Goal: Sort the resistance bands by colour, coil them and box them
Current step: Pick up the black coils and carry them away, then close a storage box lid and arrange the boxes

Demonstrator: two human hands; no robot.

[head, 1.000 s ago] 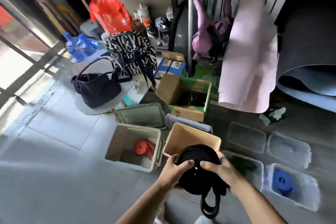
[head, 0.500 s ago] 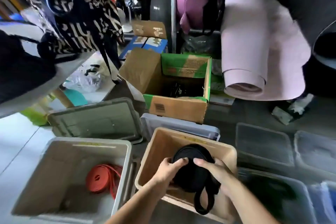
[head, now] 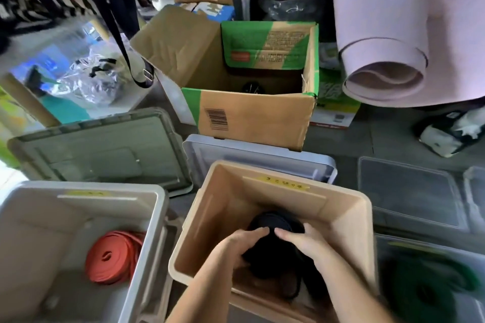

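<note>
1. Black band [head: 275, 221]: coiled, inside the beige bin [head: 223, 207], below the rim and toward the near wall. A loose loop of the same band hangs toward the bin's near right corner. Held from both sides.
2. Left hand [head: 236, 246]: reaches in over the near rim, fingers curled round the coil's left side, gripping it.
3. Right hand [head: 301, 244]: fingers curled over the coil's right side, gripping it. The fingertips of the two hands almost meet on top of the coil.
4. Beige bin: open, standing on the floor [head: 367, 139]. There is a yellow label strip on the far inner wall, its writing too small to read.
5. Pale grey bin [head: 65, 217]: open, just left of the beige bin. Contains the orange band [head: 112, 257], coiled, lying on the bottom against the right wall.
6. Clear box [head: 393, 244]: just right of the beige bin. Contains the green band [head: 430, 283], coiled, blurred.
7. Grey lid [head: 105, 155]: on the floor behind the pale grey bin.
8. Blue-grey lid [head: 262, 155]: on the floor just behind the beige bin's far rim.
9. Cardboard box [head: 252, 118]: green print, flaps open, behind the blue-grey lid. A dark object lies at its bottom; I cannot tell what it is.
10. Clear lid [head: 409, 191]: on the floor behind the clear box.
11. Pink mat [head: 383, 60]: rolled, right of the cardboard box
</note>
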